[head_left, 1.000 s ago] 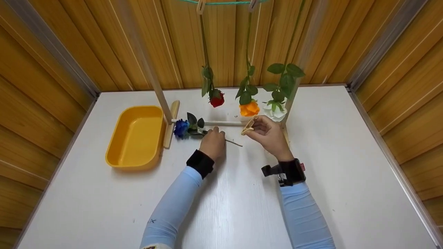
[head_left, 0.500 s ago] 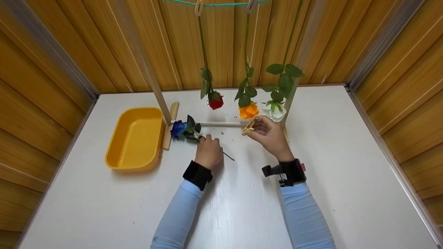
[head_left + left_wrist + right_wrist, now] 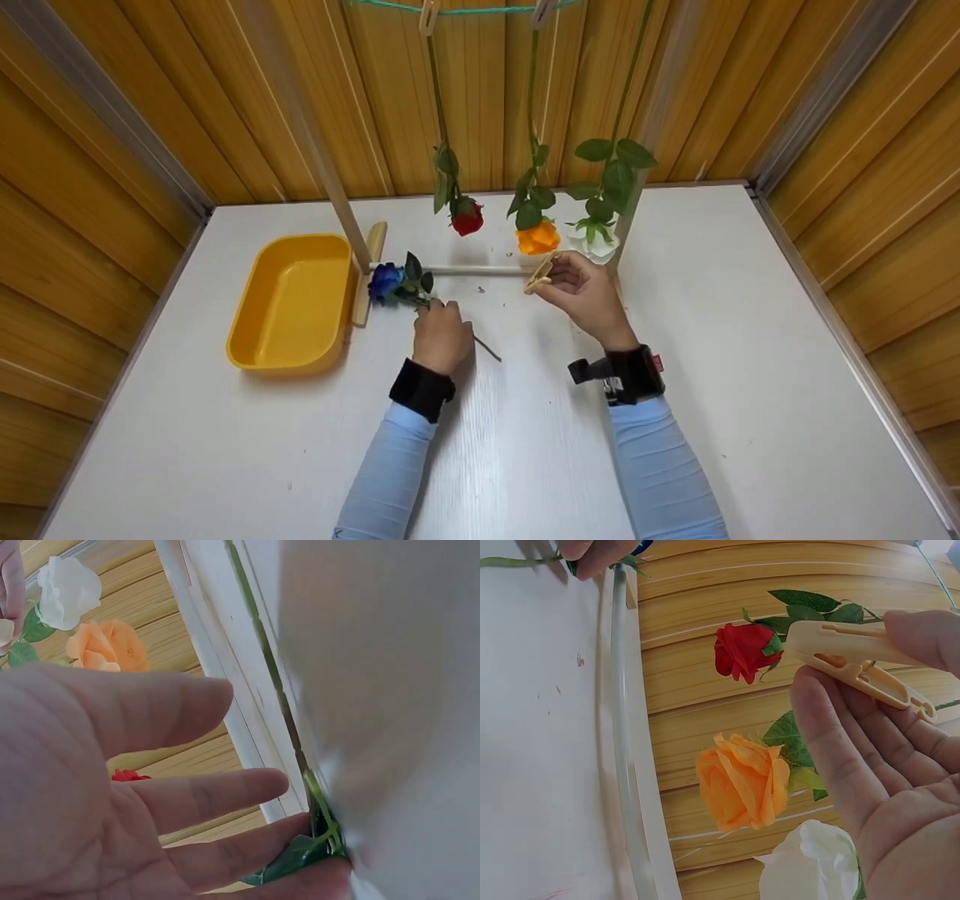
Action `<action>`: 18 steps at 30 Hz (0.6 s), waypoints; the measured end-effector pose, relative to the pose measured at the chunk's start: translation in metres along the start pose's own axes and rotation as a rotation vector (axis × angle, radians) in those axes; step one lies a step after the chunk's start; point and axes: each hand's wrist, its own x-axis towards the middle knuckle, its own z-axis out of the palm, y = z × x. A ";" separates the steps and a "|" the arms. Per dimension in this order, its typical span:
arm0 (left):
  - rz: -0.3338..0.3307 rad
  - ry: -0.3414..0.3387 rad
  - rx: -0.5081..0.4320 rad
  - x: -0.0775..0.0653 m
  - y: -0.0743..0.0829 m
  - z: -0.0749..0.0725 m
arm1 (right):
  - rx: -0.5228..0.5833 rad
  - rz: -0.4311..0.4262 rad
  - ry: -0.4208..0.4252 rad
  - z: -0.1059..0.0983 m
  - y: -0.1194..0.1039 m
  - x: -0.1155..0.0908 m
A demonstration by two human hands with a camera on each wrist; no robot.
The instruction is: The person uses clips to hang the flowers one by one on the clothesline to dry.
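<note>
A blue rose (image 3: 385,283) with dark leaves lies on the white table, its thin stem pointing toward the front right. My left hand (image 3: 442,337) is over that stem. In the left wrist view its fingers are nearly straight, the fingertips at the leaves and stem (image 3: 262,637), with the thumb apart from them. My right hand (image 3: 589,300) pinches a pale clothespin (image 3: 832,641) between thumb and fingers, in front of the hanging flowers. Upside down hang a red rose (image 3: 468,219), an orange rose (image 3: 538,238) and a white rose (image 3: 596,241).
A yellow basin (image 3: 247,322) stands at the left. A wooden frame has an upright post (image 3: 341,195) on each side and a low crossbar (image 3: 480,269). Clothespins (image 3: 429,16) grip stems on a green cord (image 3: 487,10) above. Wood-patterned walls enclose the table.
My left hand has drawn back toward the front left, and the blue rose has shifted with it, its stem end swinging toward the front. The right hand with the clothespin has stayed put.
</note>
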 end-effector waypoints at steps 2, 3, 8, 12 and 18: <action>0.001 0.010 -0.037 0.000 0.000 -0.002 | 0.002 -0.003 0.000 0.000 0.000 0.000; 0.002 0.017 -0.058 0.001 -0.001 -0.002 | -0.001 -0.004 -0.001 0.000 0.000 0.000; 0.052 0.073 -0.132 0.003 -0.002 -0.007 | -0.005 -0.007 0.004 0.000 0.001 0.001; 0.086 0.097 -0.186 0.003 -0.002 -0.013 | -0.011 -0.010 0.011 0.000 -0.001 0.001; 0.124 0.037 -0.283 0.002 -0.003 -0.020 | 0.009 -0.022 0.010 0.001 -0.002 0.002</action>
